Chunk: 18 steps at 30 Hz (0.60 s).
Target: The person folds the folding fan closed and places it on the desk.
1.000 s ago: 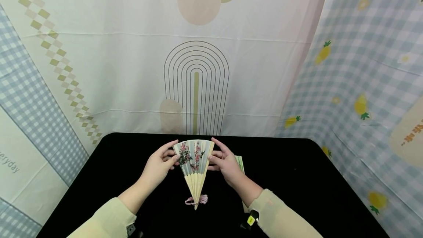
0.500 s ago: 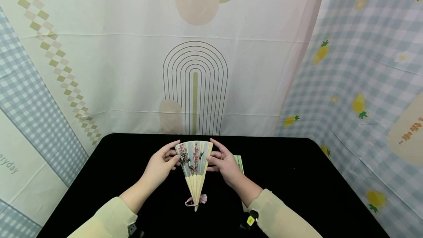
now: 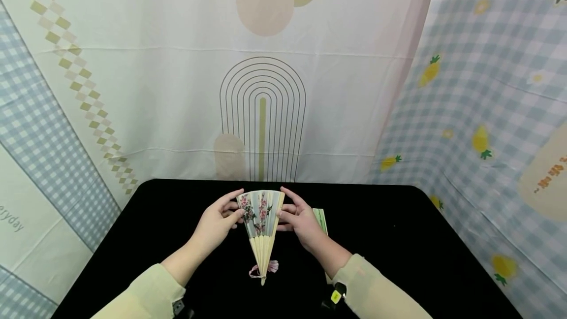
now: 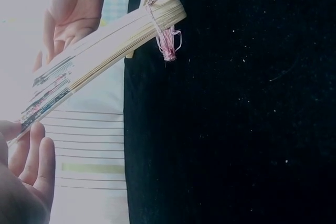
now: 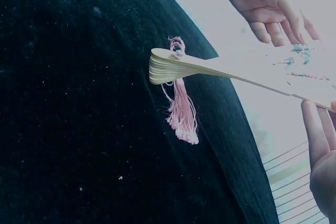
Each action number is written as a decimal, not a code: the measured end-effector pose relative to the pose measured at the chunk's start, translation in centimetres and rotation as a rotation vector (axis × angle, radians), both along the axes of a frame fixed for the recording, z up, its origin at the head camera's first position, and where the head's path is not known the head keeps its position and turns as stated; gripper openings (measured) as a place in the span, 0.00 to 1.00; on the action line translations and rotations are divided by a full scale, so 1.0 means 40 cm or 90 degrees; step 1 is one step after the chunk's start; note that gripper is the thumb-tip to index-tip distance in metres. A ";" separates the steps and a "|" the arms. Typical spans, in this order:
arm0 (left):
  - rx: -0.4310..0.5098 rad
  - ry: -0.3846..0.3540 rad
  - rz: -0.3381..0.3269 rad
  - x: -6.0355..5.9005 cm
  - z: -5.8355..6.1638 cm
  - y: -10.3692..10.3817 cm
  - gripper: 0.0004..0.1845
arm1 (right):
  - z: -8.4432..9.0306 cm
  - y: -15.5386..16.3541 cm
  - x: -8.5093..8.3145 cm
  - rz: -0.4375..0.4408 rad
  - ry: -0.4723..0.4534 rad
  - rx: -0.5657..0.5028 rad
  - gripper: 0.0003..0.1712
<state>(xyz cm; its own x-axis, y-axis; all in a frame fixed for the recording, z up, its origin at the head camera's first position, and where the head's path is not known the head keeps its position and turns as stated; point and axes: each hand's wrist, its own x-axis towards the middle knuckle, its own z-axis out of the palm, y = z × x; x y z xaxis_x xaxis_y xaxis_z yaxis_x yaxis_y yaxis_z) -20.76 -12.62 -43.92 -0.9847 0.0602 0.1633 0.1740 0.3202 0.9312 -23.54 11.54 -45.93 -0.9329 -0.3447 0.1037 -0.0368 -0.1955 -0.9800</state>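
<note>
At frame centre, over the black tabletop (image 3: 398, 260), both hands clamp a partly open fan (image 3: 261, 220): left hand (image 3: 217, 223) fingers pinch its left edge, right hand (image 3: 303, 220) fingers its right. Its pink tassel (image 3: 266, 268) hangs below, toward the lower frame.

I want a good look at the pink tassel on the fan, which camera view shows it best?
The right wrist view: the pink tassel hangs large and sharp from the fan pivot against the black table. The left wrist view shows it smaller, and the head view only as a tiny pink loop.
</note>
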 end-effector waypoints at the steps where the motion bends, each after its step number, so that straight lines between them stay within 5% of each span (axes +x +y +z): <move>1: 0.000 0.001 0.000 0.000 0.000 0.000 0.29 | 0.000 0.000 0.000 0.000 0.001 0.001 0.40; 18: 0.019 -0.003 -0.035 -0.014 -0.012 -0.002 0.30 | 0.006 -0.006 0.008 0.021 0.002 0.008 0.40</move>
